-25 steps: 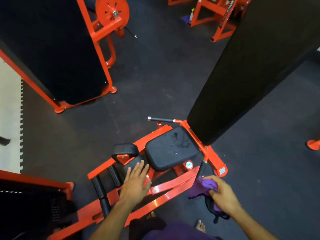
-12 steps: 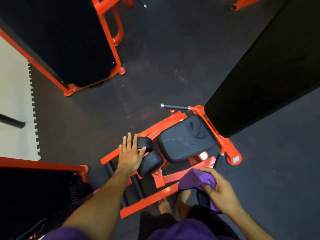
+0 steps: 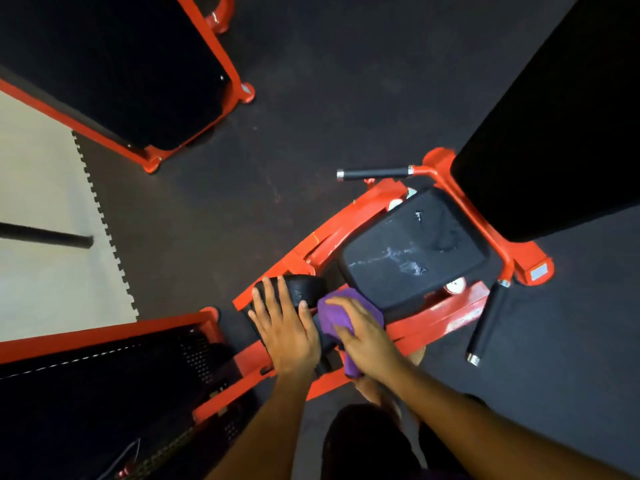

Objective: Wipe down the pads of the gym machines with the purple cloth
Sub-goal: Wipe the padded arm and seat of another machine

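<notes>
An orange gym machine (image 3: 433,313) stands below me with a black seat pad (image 3: 412,251), worn and streaked white. In front of the seat are black roller pads (image 3: 304,285). My left hand (image 3: 287,327) lies flat on the left roller pad, fingers spread. My right hand (image 3: 367,341) presses the purple cloth (image 3: 341,315) onto the roller pad beside it, right at the seat's front edge. The cloth hides most of that roller. A tall black back pad (image 3: 554,133) rises at the right.
Black side handles stick out at the back (image 3: 374,173) and right (image 3: 485,323). A second orange-framed machine (image 3: 138,81) stands at the upper left, a weight stack cage (image 3: 104,393) at the lower left. The floor is dark rubber, with pale tiles (image 3: 45,237) at the left.
My right hand has brought the purple cloth up and left from beside the frame onto the roller pad. My left hand stayed on the left roller. My head moved closer and lower.
</notes>
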Action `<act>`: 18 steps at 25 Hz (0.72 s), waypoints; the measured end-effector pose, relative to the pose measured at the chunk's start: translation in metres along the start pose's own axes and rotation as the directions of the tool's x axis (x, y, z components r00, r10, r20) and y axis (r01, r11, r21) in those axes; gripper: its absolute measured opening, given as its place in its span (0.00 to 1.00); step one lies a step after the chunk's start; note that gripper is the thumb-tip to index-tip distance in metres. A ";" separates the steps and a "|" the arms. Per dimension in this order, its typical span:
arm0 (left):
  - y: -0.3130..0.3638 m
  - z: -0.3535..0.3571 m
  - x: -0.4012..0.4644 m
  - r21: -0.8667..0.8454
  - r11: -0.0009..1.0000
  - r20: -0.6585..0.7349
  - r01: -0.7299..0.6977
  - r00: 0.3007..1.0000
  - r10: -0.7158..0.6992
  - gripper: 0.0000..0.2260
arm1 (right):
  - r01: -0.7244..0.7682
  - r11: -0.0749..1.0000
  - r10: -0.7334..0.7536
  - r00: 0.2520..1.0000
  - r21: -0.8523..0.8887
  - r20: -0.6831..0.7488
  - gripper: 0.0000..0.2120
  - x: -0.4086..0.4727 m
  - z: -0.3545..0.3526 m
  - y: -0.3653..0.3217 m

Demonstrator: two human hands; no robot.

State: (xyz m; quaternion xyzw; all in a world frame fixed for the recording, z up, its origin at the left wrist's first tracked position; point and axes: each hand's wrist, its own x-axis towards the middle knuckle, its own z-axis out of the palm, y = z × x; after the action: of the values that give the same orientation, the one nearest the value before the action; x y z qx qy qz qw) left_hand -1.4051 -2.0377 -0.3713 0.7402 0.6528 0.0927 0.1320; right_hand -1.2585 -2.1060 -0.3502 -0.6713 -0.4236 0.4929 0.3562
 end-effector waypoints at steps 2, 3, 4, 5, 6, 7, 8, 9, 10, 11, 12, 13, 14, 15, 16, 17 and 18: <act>-0.002 0.003 -0.002 0.007 1.000 -0.026 -0.017 1.000 0.018 0.28 | -0.213 0.973 0.216 0.976 0.089 -0.030 0.21 0.038 0.011 0.017; -0.003 0.005 -0.002 0.023 0.999 -0.046 -0.022 0.999 0.023 0.27 | -0.332 0.937 0.334 0.942 0.107 -0.001 0.19 0.060 0.012 0.028; -0.003 0.006 -0.001 0.032 0.999 -0.058 -0.017 0.998 0.019 0.27 | -0.423 0.900 0.418 0.906 0.103 0.063 0.18 0.081 0.013 0.040; -0.004 0.008 -0.001 0.037 0.999 -0.053 -0.010 0.999 0.012 0.27 | -0.487 0.870 0.475 0.871 0.081 0.129 0.16 0.097 0.015 0.054; -0.005 0.009 -0.003 0.038 0.999 -0.048 -0.016 0.999 0.018 0.27 | -0.529 0.846 0.511 0.841 0.071 0.178 0.16 0.109 0.019 0.069; -0.005 0.009 -0.003 0.051 0.998 -0.052 -0.029 0.998 0.031 0.27 | -0.551 0.832 0.530 0.825 0.069 0.195 0.15 0.117 0.024 0.085; -0.004 0.008 -0.003 0.060 0.998 -0.057 -0.031 0.998 0.034 0.27 | -0.552 0.832 0.534 0.825 0.057 0.185 0.13 0.118 0.023 0.081; -0.003 0.008 -0.002 0.059 0.998 -0.060 -0.027 0.998 0.031 0.27 | -0.532 0.846 0.519 0.840 0.049 0.157 0.10 0.112 0.018 0.069; -0.003 0.008 -0.002 0.056 0.998 -0.061 -0.025 0.998 0.028 0.27 | -0.480 0.876 0.473 0.874 0.039 0.113 0.10 0.103 0.012 0.054; -0.002 0.008 -0.003 0.056 0.998 -0.061 -0.029 0.998 0.033 0.27 | -0.415 0.909 0.412 0.908 0.037 0.068 0.12 0.088 0.007 0.038; -0.002 0.008 -0.003 0.064 0.997 -0.064 -0.034 0.997 0.038 0.27 | -0.322 0.946 0.321 0.947 0.045 0.036 0.15 0.070 0.003 0.025; -0.002 0.009 -0.002 0.069 0.997 -0.064 -0.031 0.997 0.036 0.27 | -0.228 0.970 0.230 0.973 0.080 -0.007 0.17 0.054 0.001 0.014; -0.001 0.009 -0.001 0.071 0.997 -0.059 -0.026 0.998 0.030 0.27 | -0.162 0.984 0.167 0.985 0.077 -0.053 0.18 0.046 0.003 0.012; -0.001 0.009 -0.002 0.073 0.997 -0.051 -0.025 0.998 0.029 0.27 | -0.126 0.990 0.131 0.987 0.056 -0.091 0.18 0.046 0.007 0.015; -0.001 0.009 -0.002 0.072 0.997 -0.041 -0.027 0.999 0.030 0.27 | -0.154 0.987 0.159 0.982 0.054 -0.105 0.19 0.052 0.012 0.023; -0.002 0.009 -0.003 0.071 0.997 -0.032 -0.027 0.999 0.029 0.27 | -0.222 0.973 0.228 0.969 0.067 -0.097 0.18 0.063 0.016 0.035; -0.003 0.008 -0.003 0.068 0.997 -0.022 -0.025 0.999 0.026 0.27 | -0.327 0.943 0.332 0.940 0.062 -0.075 0.18 0.076 0.019 0.047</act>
State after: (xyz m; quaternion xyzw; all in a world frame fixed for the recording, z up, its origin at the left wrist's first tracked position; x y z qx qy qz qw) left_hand -1.4054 -2.0407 -0.3800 0.7514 0.6475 0.0805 0.0982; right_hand -1.2546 -2.0537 -0.4246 -0.7441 -0.2776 0.5268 0.3027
